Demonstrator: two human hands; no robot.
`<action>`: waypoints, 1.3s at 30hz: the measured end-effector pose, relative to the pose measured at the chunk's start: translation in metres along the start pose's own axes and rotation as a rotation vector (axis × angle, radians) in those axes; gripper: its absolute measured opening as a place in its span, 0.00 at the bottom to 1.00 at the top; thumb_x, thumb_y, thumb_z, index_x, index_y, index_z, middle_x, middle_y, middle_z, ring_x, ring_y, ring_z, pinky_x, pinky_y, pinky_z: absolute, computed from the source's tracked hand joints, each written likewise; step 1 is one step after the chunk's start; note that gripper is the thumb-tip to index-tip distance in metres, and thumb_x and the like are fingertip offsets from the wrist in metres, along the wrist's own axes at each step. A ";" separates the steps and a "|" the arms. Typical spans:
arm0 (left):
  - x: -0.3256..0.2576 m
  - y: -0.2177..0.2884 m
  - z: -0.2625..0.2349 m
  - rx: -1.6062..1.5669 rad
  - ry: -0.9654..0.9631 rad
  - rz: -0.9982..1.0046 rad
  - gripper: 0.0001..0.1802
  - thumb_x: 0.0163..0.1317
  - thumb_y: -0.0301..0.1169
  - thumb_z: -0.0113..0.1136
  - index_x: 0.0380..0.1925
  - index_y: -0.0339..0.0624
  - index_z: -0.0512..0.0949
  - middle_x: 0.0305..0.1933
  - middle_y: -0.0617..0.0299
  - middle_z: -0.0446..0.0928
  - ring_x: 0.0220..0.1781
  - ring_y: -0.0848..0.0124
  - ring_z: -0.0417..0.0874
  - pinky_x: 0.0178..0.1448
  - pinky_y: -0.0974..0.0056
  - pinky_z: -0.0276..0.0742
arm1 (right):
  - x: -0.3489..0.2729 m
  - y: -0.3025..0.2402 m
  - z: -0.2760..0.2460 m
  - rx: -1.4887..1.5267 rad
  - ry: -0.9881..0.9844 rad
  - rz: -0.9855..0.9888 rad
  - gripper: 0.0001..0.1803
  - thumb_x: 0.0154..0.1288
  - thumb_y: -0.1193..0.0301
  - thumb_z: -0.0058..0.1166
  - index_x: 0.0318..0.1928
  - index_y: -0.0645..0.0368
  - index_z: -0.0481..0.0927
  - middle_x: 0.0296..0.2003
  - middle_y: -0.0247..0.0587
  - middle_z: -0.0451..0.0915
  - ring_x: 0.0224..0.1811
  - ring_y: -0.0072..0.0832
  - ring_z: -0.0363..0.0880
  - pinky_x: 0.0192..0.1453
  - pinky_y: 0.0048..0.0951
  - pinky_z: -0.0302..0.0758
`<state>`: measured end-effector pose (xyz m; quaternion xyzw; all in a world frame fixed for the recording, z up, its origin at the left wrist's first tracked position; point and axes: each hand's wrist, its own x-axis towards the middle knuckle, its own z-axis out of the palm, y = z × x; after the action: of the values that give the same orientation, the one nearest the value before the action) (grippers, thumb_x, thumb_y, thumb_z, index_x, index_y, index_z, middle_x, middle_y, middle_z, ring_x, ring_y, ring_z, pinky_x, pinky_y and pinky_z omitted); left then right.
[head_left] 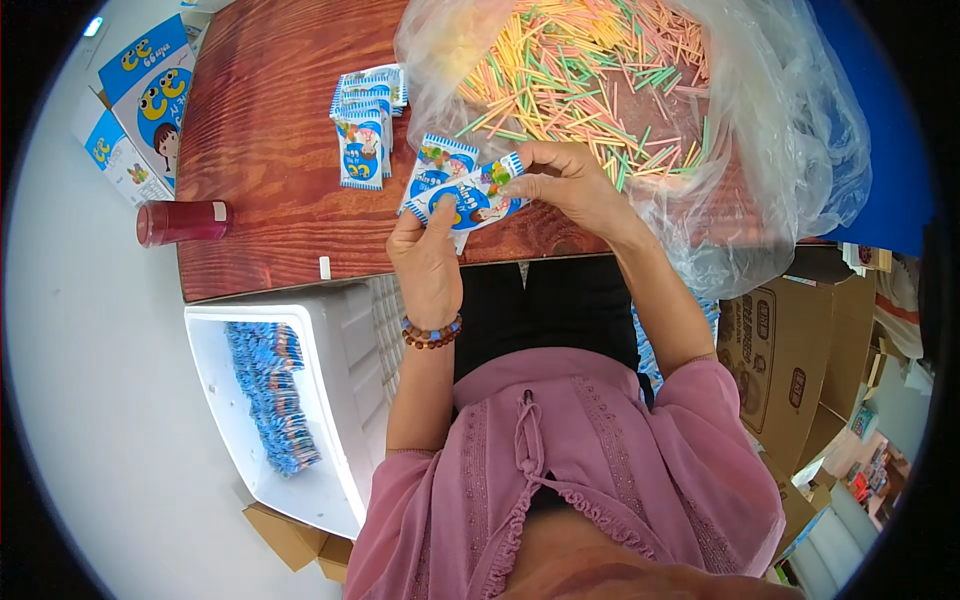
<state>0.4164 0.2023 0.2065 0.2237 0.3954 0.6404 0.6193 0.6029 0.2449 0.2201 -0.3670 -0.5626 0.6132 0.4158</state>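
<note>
We've got both hands on one blue sachet [470, 197]: left hand [428, 262] grip clamped on its lower end, right hand [568, 183] pinching its top, above the bench [260, 150].

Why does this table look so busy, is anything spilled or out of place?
Nothing looks spilled. The coloured sticks lie loose but stay inside the clear plastic bag. Both hands, left hand and right hand, hold small blue packets. One oddity: a red bottle lies on its side beside the table.
</note>
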 end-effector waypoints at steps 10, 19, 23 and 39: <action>-0.004 -0.008 0.002 0.159 0.038 0.136 0.07 0.62 0.20 0.60 0.39 0.31 0.80 0.39 0.62 0.81 0.40 0.79 0.79 0.46 0.71 0.77 | -0.005 0.008 0.001 -0.127 0.099 -0.080 0.04 0.60 0.76 0.61 0.32 0.63 0.80 0.26 0.28 0.77 0.33 0.13 0.72 0.38 0.18 0.70; -0.005 -0.002 -0.001 -0.057 0.089 0.015 0.07 0.66 0.25 0.58 0.39 0.33 0.80 0.42 0.62 0.80 0.41 0.76 0.81 0.47 0.67 0.79 | -0.007 -0.002 -0.002 -0.004 0.128 -0.257 0.11 0.55 0.73 0.65 0.37 0.61 0.79 0.38 0.34 0.77 0.43 0.22 0.75 0.48 0.25 0.71; -0.006 -0.002 0.002 -0.053 0.058 -0.018 0.08 0.67 0.26 0.56 0.41 0.33 0.79 0.44 0.61 0.81 0.43 0.75 0.81 0.50 0.65 0.79 | -0.007 -0.011 -0.003 -0.297 -0.048 -0.431 0.18 0.50 0.70 0.68 0.43 0.58 0.79 0.53 0.39 0.73 0.58 0.33 0.69 0.61 0.35 0.66; -0.010 -0.010 0.004 -0.040 -0.008 -0.029 0.09 0.69 0.27 0.53 0.43 0.34 0.79 0.44 0.59 0.81 0.44 0.75 0.81 0.50 0.66 0.78 | -0.020 -0.015 -0.015 -0.231 -0.219 -0.329 0.09 0.60 0.69 0.60 0.37 0.62 0.85 0.57 0.43 0.76 0.61 0.34 0.71 0.64 0.37 0.66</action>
<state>0.4267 0.1930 0.2024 0.2082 0.3834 0.6380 0.6345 0.6261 0.2328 0.2327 -0.2467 -0.7231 0.5045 0.4020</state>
